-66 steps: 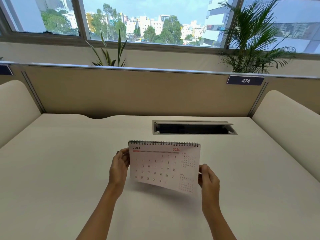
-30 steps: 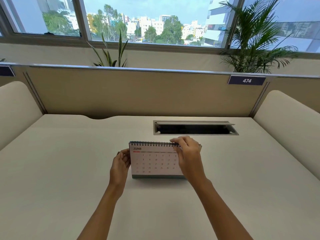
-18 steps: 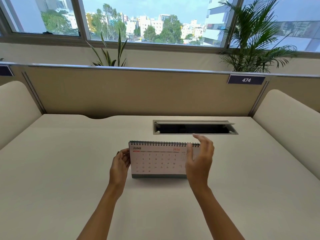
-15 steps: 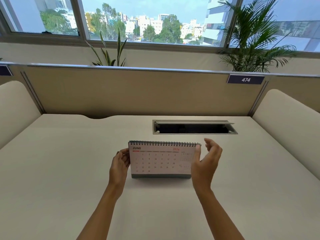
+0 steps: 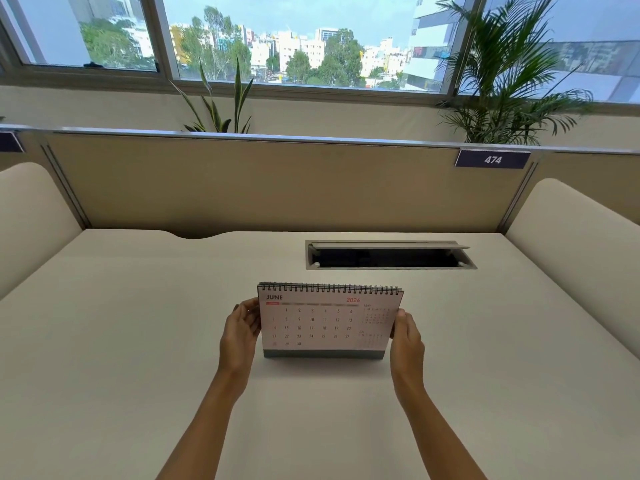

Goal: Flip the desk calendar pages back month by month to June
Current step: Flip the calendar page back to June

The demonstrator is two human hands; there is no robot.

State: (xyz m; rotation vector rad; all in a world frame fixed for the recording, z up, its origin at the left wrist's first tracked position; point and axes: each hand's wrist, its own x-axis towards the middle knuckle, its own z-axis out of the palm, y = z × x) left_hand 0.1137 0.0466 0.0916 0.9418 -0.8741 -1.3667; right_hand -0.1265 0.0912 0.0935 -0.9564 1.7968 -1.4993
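Note:
A spiral-bound desk calendar (image 5: 323, 323) stands upright on the pale desk (image 5: 121, 341), its front page reading JUNE 2026. My left hand (image 5: 240, 336) grips the calendar's left edge, fingers curled behind it. On the other side my right hand (image 5: 407, 341) holds the right edge, thumb on the front of the page. The calendar's grey base rests on the desk between my two hands.
An open cable slot (image 5: 389, 256) with a raised grey flap lies in the desk just behind the calendar. A beige partition (image 5: 277, 181) with a 474 label (image 5: 492, 159) closes the back. Padded dividers (image 5: 581, 237) flank both sides. Plants stand behind the partition.
The July page went over the spiral and June now shows. My right hand came off the top of the calendar and closed on its right edge. The left hand stayed put.

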